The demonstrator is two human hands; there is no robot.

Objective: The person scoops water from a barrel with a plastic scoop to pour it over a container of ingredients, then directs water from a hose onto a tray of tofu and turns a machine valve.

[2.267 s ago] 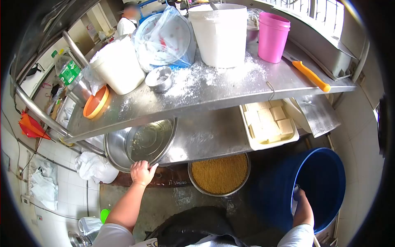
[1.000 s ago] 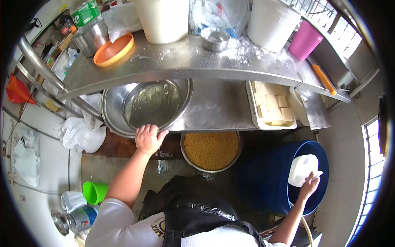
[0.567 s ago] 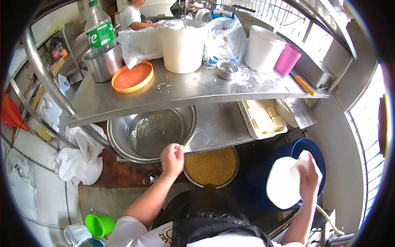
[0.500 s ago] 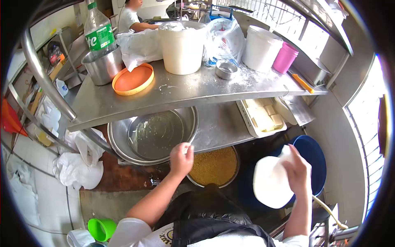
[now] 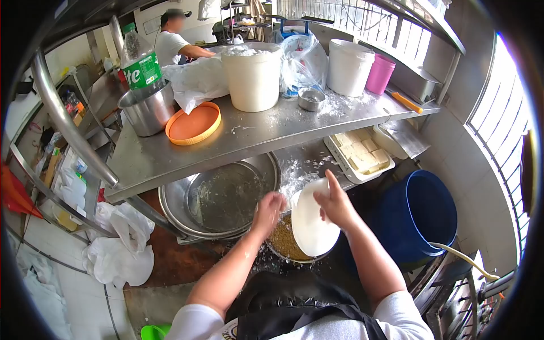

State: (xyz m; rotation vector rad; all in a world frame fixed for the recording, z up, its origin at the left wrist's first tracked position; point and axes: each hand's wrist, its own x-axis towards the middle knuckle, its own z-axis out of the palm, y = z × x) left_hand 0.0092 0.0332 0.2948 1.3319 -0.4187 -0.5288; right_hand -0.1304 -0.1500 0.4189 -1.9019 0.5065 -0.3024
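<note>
My right hand (image 5: pixel 336 205) grips a white plastic container (image 5: pixel 313 221), tilted over a round pan of yellow-brown grains (image 5: pixel 286 239). My left hand (image 5: pixel 268 212) is beside it with fingers curled in, slightly blurred; the inside of the fist is hidden. Bright droplets scatter around the left wrist and below it. On the lower shelf beyond the hands lies a whitish splash (image 5: pixel 296 175). Left of my left hand stands a large steel basin (image 5: pixel 275 177) with cloudy liquid in it. The white container covers part of the grain pan.
A steel shelf (image 5: pixel 255 141) crosses ahead, holding a cream bucket (image 5: pixel 252 82), an orange lid (image 5: pixel 193 123) and a steel pot with a green-labelled bottle (image 5: pixel 143 69). Pale blocks in a tray (image 5: pixel 389 168) sit lower right, near a blue barrel (image 5: pixel 399 226). Another person (image 5: pixel 171 45) works behind.
The white container in my right hand has moved left from beside the blue barrel to over the grain pan. Splashes and droplets have appeared. My left hand has shifted slightly right.
</note>
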